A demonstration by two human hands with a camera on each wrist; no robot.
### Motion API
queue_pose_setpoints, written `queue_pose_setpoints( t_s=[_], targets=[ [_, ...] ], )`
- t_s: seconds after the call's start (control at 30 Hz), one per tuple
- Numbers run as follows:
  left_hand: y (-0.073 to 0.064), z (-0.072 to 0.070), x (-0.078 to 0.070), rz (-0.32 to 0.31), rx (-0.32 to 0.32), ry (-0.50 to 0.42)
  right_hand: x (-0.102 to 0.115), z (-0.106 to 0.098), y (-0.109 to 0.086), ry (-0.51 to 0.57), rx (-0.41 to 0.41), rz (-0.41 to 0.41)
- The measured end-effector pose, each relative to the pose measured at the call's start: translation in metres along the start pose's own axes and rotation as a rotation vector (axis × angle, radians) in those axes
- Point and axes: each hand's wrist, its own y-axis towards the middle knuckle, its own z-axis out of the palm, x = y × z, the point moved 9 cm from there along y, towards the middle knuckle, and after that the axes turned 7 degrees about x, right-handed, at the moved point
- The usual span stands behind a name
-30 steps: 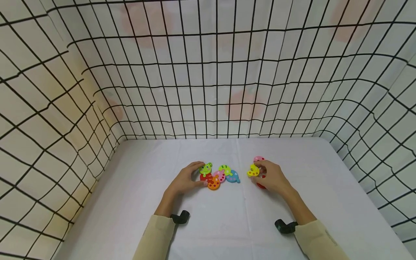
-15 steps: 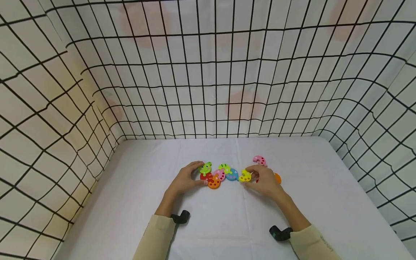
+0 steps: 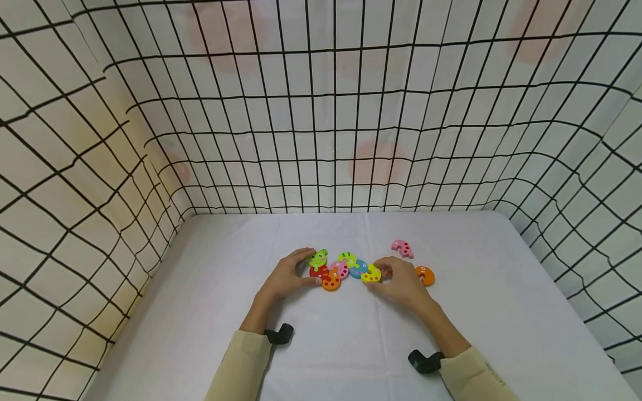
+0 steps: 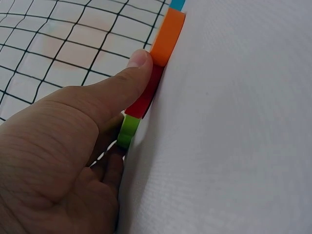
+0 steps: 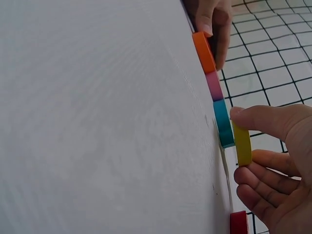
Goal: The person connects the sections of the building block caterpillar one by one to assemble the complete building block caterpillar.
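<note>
A row of flat, coloured caterpillar puzzle pieces lies on the white table in the head view. It runs from a green smiling head piece (image 3: 317, 259) through red, orange (image 3: 331, 281), pink (image 3: 340, 269) and lime to a blue piece (image 3: 358, 269). My left hand (image 3: 287, 278) holds the head end, thumb against the red piece (image 4: 146, 95) and fingers behind the green one. My right hand (image 3: 403, 282) pinches a yellow dotted piece (image 3: 372, 274) by its edges. In the right wrist view this yellow piece stands a little higher than the blue piece and overlaps its end.
Right of the row lie a loose pink piece (image 3: 402, 248) and a loose orange piece (image 3: 425, 275). A loose red piece (image 5: 239, 223) shows below my right fingers in the right wrist view. Black wire mesh (image 3: 321, 117) with white cloth behind borders the table's back and sides.
My right hand has carried the yellow piece left to the blue end of the row, uncovering the loose pink and orange pieces. The left hand has stayed in place.
</note>
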Motion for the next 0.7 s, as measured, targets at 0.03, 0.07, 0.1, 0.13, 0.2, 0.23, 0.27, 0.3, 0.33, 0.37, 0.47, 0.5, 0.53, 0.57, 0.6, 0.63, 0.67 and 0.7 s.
queue_pose_setpoints(
  t_s=[0.03,0.07,0.1,0.13,0.2,0.23,0.27,0.3,0.33,0.37,0.47,0.5,0.53,0.57,0.6,0.63,0.67,0.7],
  targets=[
    [0.0001,0.0002,0.0002,0.0,0.0,-0.002,-0.0003,0.0007,0.0001,-0.003,0.001,0.006],
    [0.0003,0.0005,0.0004,-0.001,0.0,-0.001,-0.0006,0.0014,0.0002,-0.005,0.001,0.011],
    [0.0003,0.0006,0.0005,-0.003,0.0,-0.002,-0.001,0.0023,0.0004,-0.008,0.002,0.017],
    [0.0002,0.0006,0.0004,-0.004,0.001,-0.003,-0.0009,0.0033,0.0006,-0.009,0.003,0.02],
    [-0.0002,0.0004,-0.0001,-0.004,0.001,-0.006,-0.0004,0.0052,0.0008,-0.013,0.007,0.024],
    [-0.0003,0.0003,-0.0004,-0.004,0.001,-0.008,-0.0003,0.0059,0.0009,-0.019,0.007,0.025],
    [-0.0003,0.0003,-0.0005,-0.005,0.002,-0.008,-0.0003,0.0067,0.0011,-0.025,0.008,0.026],
    [-0.0004,0.0002,-0.0009,-0.002,0.003,-0.008,-0.0001,0.0074,0.0014,-0.031,0.009,0.029],
    [-0.0004,0.0003,-0.001,-0.001,0.004,-0.007,-0.0001,0.0079,0.0016,-0.038,0.008,0.032],
    [-0.0003,0.0003,-0.001,-0.002,0.006,-0.006,-0.0006,0.0082,0.002,-0.045,0.006,0.039],
    [0.0,0.0004,-0.0013,0.005,0.009,-0.003,-0.0018,0.0093,0.0029,-0.063,0.002,0.049],
    [0.0001,0.0004,-0.0015,0.01,0.008,-0.001,-0.0018,0.0094,0.0032,-0.065,0.001,0.053],
    [0.0001,0.0004,-0.0014,0.009,0.009,-0.001,-0.0018,0.0097,0.0033,-0.066,0.001,0.056],
    [0.0001,0.0003,-0.0014,0.011,0.008,-0.001,-0.0016,0.0098,0.0034,-0.065,0.002,0.058],
    [0.0001,0.0002,-0.0015,0.014,0.006,-0.001,-0.0014,0.01,0.0034,-0.064,0.004,0.061],
    [-0.0001,0.0001,-0.0016,0.015,0.005,-0.002,-0.001,0.0099,0.0032,-0.061,0.007,0.063],
    [-0.0003,-0.0001,-0.0019,0.018,0.003,-0.002,-0.001,0.0098,0.0032,-0.057,0.012,0.063],
    [-0.0004,-0.0001,-0.0017,0.015,0.003,-0.002,-0.0015,0.0095,0.003,-0.05,0.016,0.066]
  ],
)
